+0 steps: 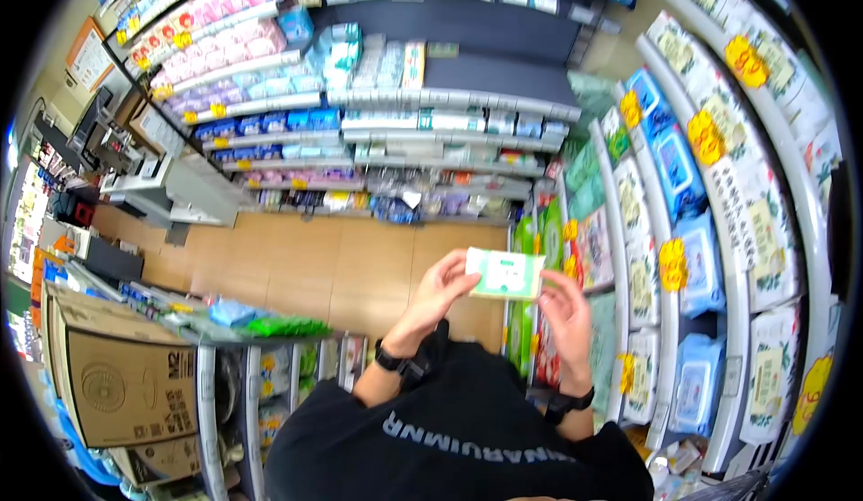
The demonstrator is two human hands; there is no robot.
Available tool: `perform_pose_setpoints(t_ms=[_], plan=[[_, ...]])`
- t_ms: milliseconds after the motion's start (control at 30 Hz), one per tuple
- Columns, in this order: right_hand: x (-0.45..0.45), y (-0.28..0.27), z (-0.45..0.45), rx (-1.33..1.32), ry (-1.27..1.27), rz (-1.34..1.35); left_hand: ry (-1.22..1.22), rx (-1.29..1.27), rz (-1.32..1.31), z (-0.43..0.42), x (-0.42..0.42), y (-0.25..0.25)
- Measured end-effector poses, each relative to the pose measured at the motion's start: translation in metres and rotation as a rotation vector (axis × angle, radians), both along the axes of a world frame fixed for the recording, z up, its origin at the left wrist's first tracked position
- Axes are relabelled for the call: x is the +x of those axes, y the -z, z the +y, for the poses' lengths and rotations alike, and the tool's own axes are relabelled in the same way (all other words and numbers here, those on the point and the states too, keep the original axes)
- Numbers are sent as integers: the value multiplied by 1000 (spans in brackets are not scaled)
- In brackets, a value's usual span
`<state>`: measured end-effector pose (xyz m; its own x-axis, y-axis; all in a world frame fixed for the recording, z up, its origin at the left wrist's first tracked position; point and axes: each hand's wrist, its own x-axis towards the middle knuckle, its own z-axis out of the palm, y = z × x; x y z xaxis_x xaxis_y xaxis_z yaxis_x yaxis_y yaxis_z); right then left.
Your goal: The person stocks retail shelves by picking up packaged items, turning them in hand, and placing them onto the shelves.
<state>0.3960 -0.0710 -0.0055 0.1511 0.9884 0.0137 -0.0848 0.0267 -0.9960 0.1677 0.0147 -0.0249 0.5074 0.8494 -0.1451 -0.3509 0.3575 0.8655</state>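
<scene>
A small flat pack (505,274), pale green and white, is held up in front of the chest. My left hand (444,287) grips its left end, with the thumb lying on the face. At the right end, my right hand (564,310) holds the edge with its fingertips. Both wrists wear black bands. The print on the pack is too small to read.
Shelves of packaged goods (458,97) run across the back. Tall shelving with blue packs (676,170) stands close on the right. At the lower left are a low shelf and a cardboard box (126,375). Tan floor (315,263) shows between them.
</scene>
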Motion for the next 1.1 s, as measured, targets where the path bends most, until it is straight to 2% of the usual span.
perform_pose_setpoints(t_ms=[167, 200, 333, 400, 600, 667, 733, 800, 867, 900, 1000, 1067, 1100], plan=[[-1, 6, 31, 4, 3, 50, -29, 14, 9, 30, 1, 22], [6, 8, 36, -96, -50, 106, -26, -33, 59, 34, 1, 19], [16, 12, 61, -45, -70, -40, -80, -108, 28, 48, 10, 8], [23, 10, 73, -115, -129, 12, -96, -92, 21, 57, 13, 14], [45, 12, 108, -70, -183, -60, -138, -114, 82, 81, 23, 9], [49, -10, 112, -211, -193, -76, -153, -112, 136, 85, 27, 0], [62, 16, 127, -158, -235, -70, -96, -86, 148, 92, 28, 5], [78, 72, 149, -65, -316, 61, -190, -56, 127, 83, 36, -12], [77, 96, 157, -5, -321, 14, -222, 14, 252, 89, 41, -14], [80, 103, 160, 23, -291, -28, -204, -3, 235, 90, 43, -21], [79, 102, 160, 19, -310, -32, -200, 68, 283, 94, 46, -18], [78, 81, 152, 39, -323, -49, -267, 35, 357, 79, 55, -59], [77, 56, 146, 12, -288, -67, -320, 21, 243, 82, 61, -34]])
